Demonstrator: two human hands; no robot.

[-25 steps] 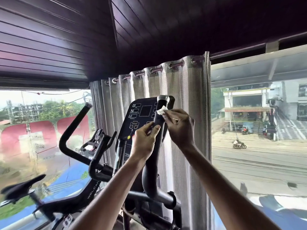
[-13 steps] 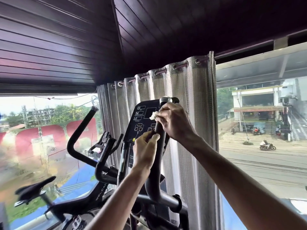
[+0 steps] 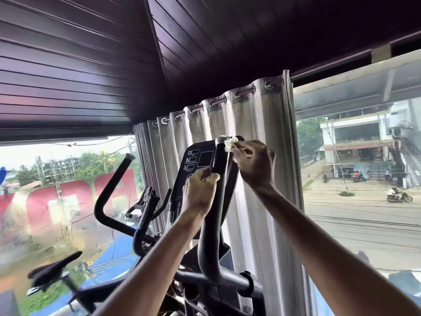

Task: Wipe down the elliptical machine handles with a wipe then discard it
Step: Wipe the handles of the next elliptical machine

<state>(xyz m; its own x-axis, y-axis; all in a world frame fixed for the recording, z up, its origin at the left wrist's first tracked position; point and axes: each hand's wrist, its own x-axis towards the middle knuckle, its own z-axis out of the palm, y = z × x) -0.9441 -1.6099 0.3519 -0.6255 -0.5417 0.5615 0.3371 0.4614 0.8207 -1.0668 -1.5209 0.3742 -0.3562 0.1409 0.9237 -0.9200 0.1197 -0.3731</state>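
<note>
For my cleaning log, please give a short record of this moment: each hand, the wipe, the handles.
right hand: pinches the white wipe against the near handle's top
left hand: grips that handle lower down
wipe position: beside the silver end cap
other handle: left of the console, no hand on it
background: grey eyelet curtain

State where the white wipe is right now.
Head view, upper centre: the wipe is pinched by the right hand against the top of the handle, just right of the console.
</note>
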